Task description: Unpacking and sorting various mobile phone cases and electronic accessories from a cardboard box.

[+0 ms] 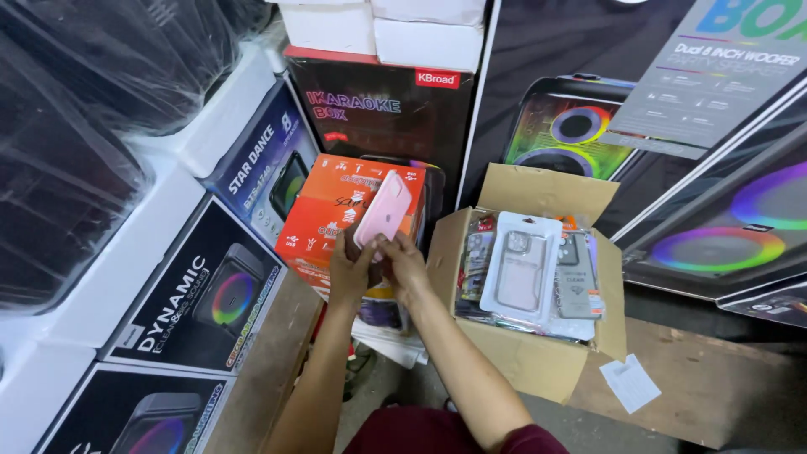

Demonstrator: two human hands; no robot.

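Together your left hand (pixel 351 273) and right hand (pixel 403 265) pinch the lower end of a pink phone case (pixel 383 210), tilted in front of the orange box (pixel 336 210). Just right, an open cardboard box (pixel 513 357) holds what look like packaged clear cases (pixel 521 269).

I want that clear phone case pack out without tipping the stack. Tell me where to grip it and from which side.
Pinch the clear case pack by its upper white edge, coming from above. It lies flat on top of the other packs in the open cardboard box, face up, so that edge looks free, while lower down it rests on the stack. Both hands, left hand and right hand, hold the pink phone.
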